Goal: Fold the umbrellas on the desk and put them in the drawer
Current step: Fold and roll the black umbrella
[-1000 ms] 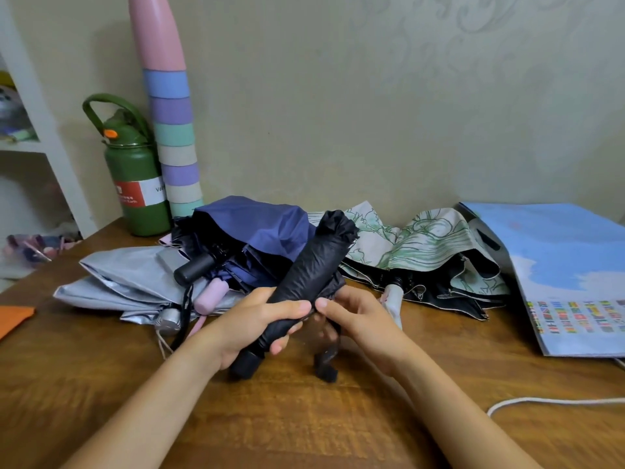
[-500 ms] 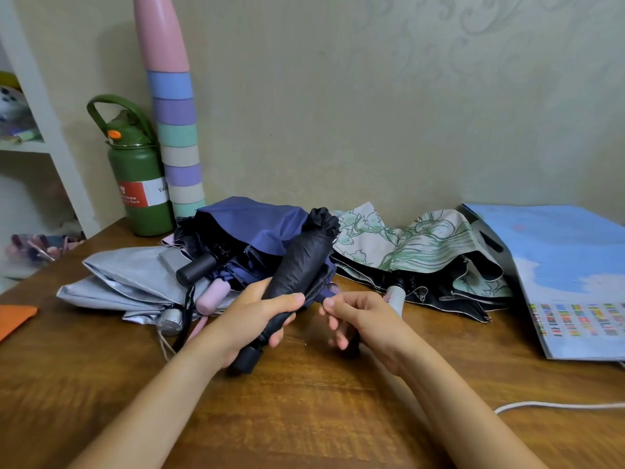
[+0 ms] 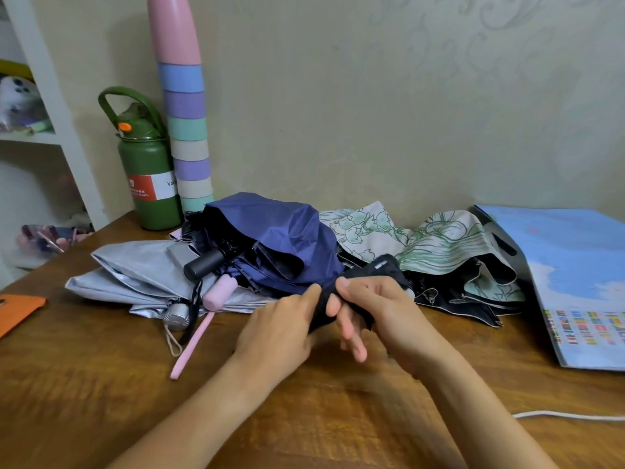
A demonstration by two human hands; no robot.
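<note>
A rolled black umbrella (image 3: 378,270) lies low across the desk between my hands, its top pointing right. My left hand (image 3: 280,328) grips its lower part. My right hand (image 3: 382,311) wraps over its middle, thumb and forefinger pinching the fabric. Behind them lie a navy umbrella (image 3: 280,238) with a black handle, a silver umbrella (image 3: 135,272), a pink-handled umbrella (image 3: 220,292), and a white umbrella with green flower print (image 3: 439,245), all loosely collapsed. No drawer is in view.
A green flask (image 3: 145,174) and a tall pastel-striped column (image 3: 186,130) stand at the back left by a white shelf (image 3: 40,79). A blue paper bag (image 3: 575,279) lies at right, a white cable (image 3: 568,415) at front right, an orange object (image 3: 17,313) at the left edge.
The black umbrella has dropped from an upright tilt to nearly flat and swung right. My right hand has moved onto its middle; both hands have shifted right.
</note>
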